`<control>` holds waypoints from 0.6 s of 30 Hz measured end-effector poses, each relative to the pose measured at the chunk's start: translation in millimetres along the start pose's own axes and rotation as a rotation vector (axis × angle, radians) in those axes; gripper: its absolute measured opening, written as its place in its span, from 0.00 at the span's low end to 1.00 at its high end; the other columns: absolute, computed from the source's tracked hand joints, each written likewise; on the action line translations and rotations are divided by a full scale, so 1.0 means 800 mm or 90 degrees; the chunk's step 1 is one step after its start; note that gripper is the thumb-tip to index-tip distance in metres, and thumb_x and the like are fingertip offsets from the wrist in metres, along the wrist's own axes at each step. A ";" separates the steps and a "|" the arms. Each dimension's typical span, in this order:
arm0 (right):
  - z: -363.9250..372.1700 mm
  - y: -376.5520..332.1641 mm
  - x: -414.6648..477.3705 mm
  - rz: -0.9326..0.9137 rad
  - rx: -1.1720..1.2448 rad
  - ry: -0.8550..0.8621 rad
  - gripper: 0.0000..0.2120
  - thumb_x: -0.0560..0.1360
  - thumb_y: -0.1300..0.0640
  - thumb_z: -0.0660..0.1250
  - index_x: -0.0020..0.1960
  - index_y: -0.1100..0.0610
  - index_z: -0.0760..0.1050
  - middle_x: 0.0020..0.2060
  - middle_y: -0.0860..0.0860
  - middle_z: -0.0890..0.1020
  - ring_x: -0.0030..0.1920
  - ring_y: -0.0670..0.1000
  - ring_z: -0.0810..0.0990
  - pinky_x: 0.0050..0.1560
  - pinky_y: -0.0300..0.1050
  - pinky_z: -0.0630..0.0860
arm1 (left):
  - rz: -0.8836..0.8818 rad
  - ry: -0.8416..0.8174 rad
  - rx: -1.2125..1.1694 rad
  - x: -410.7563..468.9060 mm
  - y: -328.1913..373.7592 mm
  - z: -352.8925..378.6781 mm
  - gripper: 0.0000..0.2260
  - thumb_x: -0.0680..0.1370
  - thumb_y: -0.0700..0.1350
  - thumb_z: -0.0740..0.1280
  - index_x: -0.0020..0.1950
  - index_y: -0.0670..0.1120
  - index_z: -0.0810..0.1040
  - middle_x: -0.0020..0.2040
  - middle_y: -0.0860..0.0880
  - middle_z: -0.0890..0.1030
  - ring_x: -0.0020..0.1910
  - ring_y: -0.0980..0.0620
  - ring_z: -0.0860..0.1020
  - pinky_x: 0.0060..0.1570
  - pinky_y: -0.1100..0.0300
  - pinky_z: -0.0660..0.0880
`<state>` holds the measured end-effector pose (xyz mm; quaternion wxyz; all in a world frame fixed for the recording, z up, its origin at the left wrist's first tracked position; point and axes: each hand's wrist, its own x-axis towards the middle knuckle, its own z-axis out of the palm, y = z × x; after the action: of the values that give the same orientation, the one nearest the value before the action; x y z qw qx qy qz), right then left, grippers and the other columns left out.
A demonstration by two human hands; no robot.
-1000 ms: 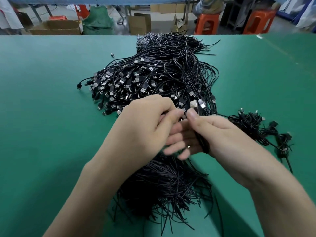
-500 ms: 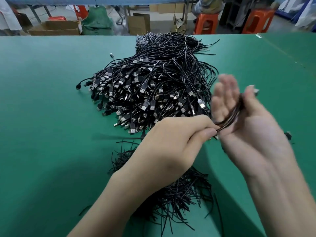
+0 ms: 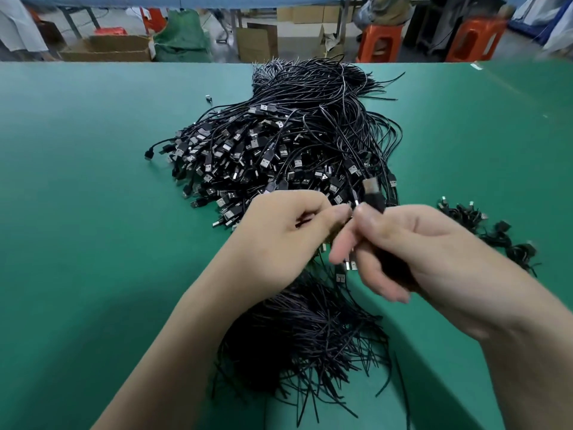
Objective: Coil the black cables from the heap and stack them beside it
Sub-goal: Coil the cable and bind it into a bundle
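Mid-coil on one cable (image 3: pixel 372 193), by the look of it: plug end poking up just above the right hand (image 3: pixel 412 246), black loops bunched inside that fist. Right hand curled tight around the bundle, thumb pressed over the top, fingers folded under. Left hand (image 3: pixel 285 231) pinched shut too, thumb and forefinger meeting the right thumb tip, probably nipping the loose end or a thin tie, too blurry to call which. Both raised over the near edge of the heap (image 3: pixel 279 150), which sprawls mid-worktop (image 3: pixel 77 212) with plugs fanned to the left. Finished coils (image 3: pixel 496 234) lying off to the right of the heap, only a handful, so barely started overall. Bunch of thin black strands (image 3: pixel 310 336) sitting below the wrists, maybe ties, maybe not. Next up, probably: cinch or tuck the last turn so nothing springs open, then drop the coil with the others on the right. Needs steady tension, since springy wire likes to unwind once released.
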<state>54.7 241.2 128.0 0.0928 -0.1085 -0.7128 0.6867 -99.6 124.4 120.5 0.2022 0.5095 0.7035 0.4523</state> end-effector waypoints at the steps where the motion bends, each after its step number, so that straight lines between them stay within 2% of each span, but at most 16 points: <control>1: 0.003 0.002 0.002 0.015 -0.023 0.009 0.23 0.85 0.44 0.57 0.46 0.56 0.84 0.24 0.51 0.78 0.24 0.47 0.69 0.34 0.31 0.70 | -0.003 0.005 0.005 -0.002 0.003 0.001 0.21 0.84 0.49 0.64 0.33 0.45 0.74 0.27 0.48 0.69 0.27 0.59 0.65 0.28 0.65 0.62; 4: 0.012 0.005 0.008 0.039 -0.080 0.060 0.21 0.85 0.47 0.57 0.45 0.56 0.83 0.32 0.56 0.85 0.25 0.48 0.75 0.30 0.26 0.69 | -0.003 0.051 0.071 -0.005 0.007 0.008 0.19 0.85 0.47 0.64 0.34 0.44 0.75 0.28 0.52 0.75 0.27 0.58 0.72 0.30 0.67 0.66; 6: 0.016 0.006 0.010 0.050 -0.105 0.100 0.21 0.85 0.47 0.57 0.42 0.54 0.82 0.35 0.55 0.87 0.24 0.48 0.75 0.27 0.26 0.67 | 0.019 0.089 0.165 -0.006 0.009 0.010 0.16 0.84 0.49 0.63 0.37 0.46 0.77 0.32 0.53 0.78 0.34 0.56 0.77 0.36 0.59 0.73; 8: 0.019 0.009 0.012 0.052 -0.132 0.135 0.23 0.85 0.47 0.56 0.39 0.52 0.82 0.34 0.52 0.87 0.22 0.45 0.73 0.26 0.26 0.65 | 0.053 0.108 0.240 -0.008 0.011 0.011 0.14 0.84 0.50 0.63 0.40 0.47 0.77 0.35 0.53 0.77 0.38 0.54 0.76 0.41 0.51 0.74; 11: 0.020 0.018 0.019 0.042 -0.191 0.224 0.21 0.86 0.46 0.55 0.46 0.52 0.82 0.34 0.49 0.86 0.24 0.45 0.74 0.28 0.28 0.66 | 0.082 0.151 0.276 -0.013 0.016 0.012 0.13 0.84 0.50 0.61 0.42 0.48 0.75 0.34 0.55 0.72 0.36 0.54 0.73 0.38 0.54 0.68; 13: 0.018 0.024 0.024 0.034 -0.165 0.283 0.20 0.86 0.46 0.54 0.50 0.53 0.82 0.35 0.49 0.86 0.26 0.46 0.75 0.29 0.30 0.67 | 0.084 0.172 0.253 -0.015 0.016 0.013 0.12 0.84 0.49 0.62 0.42 0.49 0.74 0.33 0.56 0.70 0.34 0.57 0.72 0.36 0.58 0.64; 14: 0.018 0.025 0.025 0.027 -0.121 0.305 0.20 0.86 0.47 0.54 0.50 0.54 0.82 0.34 0.49 0.86 0.26 0.46 0.74 0.28 0.30 0.67 | 0.086 0.166 0.215 -0.015 0.016 0.016 0.11 0.84 0.48 0.62 0.42 0.49 0.74 0.32 0.56 0.72 0.35 0.58 0.74 0.36 0.60 0.65; 16: 0.018 0.026 0.026 0.011 -0.005 0.341 0.21 0.86 0.47 0.55 0.52 0.57 0.83 0.31 0.48 0.84 0.27 0.43 0.75 0.29 0.29 0.68 | 0.073 0.119 0.100 -0.016 0.016 0.027 0.10 0.83 0.45 0.63 0.42 0.49 0.77 0.35 0.57 0.78 0.37 0.62 0.79 0.37 0.64 0.73; 18: 0.016 0.024 0.025 -0.001 0.101 0.363 0.21 0.86 0.47 0.55 0.55 0.58 0.84 0.35 0.48 0.85 0.32 0.43 0.80 0.35 0.32 0.74 | 0.060 0.081 0.020 -0.016 0.014 0.042 0.08 0.82 0.43 0.66 0.44 0.49 0.79 0.37 0.56 0.82 0.34 0.60 0.82 0.37 0.61 0.78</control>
<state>32.6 235.4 108.1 0.2980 -0.2893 -0.6019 0.6821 -63.4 128.2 111.0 0.1275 0.5154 0.6971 0.4818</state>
